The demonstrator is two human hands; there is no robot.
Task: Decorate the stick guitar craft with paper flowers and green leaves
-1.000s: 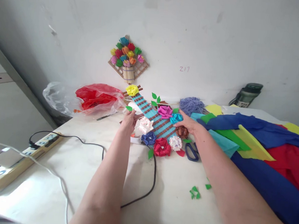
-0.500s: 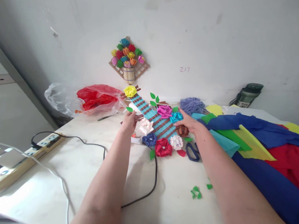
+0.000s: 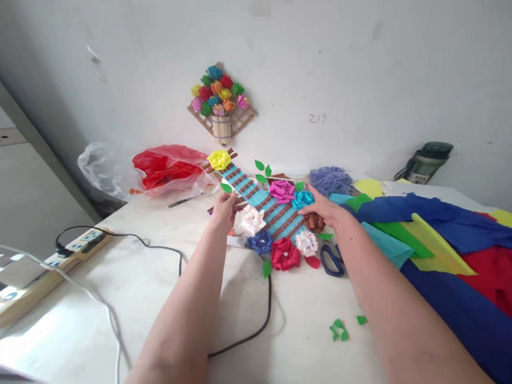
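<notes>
A flower-covered craft panel (image 3: 254, 194) of light blue with brown strips is held tilted above the table. A yellow paper flower (image 3: 219, 160) sits at its far left end. Around its wider part are a white flower (image 3: 249, 221), a red flower (image 3: 285, 254), a pink flower (image 3: 282, 191), a teal flower (image 3: 303, 200) and green leaves. My left hand (image 3: 224, 208) grips the panel's left edge beside a green leaf. On the opposite edge, my right hand (image 3: 324, 209) closes by the teal and brown flowers. Some fingertips are hidden behind the panel.
Blue-handled scissors (image 3: 333, 261) lie beside my right forearm. Coloured sheets (image 3: 445, 295) cover the right side. A power strip (image 3: 49, 275) with cables runs along the left edge. Green scraps (image 3: 339, 330) lie in front, plastic bags (image 3: 163, 168) behind, and a bottle (image 3: 427, 163) at the back right.
The panel has tilted slightly, its yellow-flower end shifting a little left and down and its lower flowers a little right. Both hands keep their hold.
</notes>
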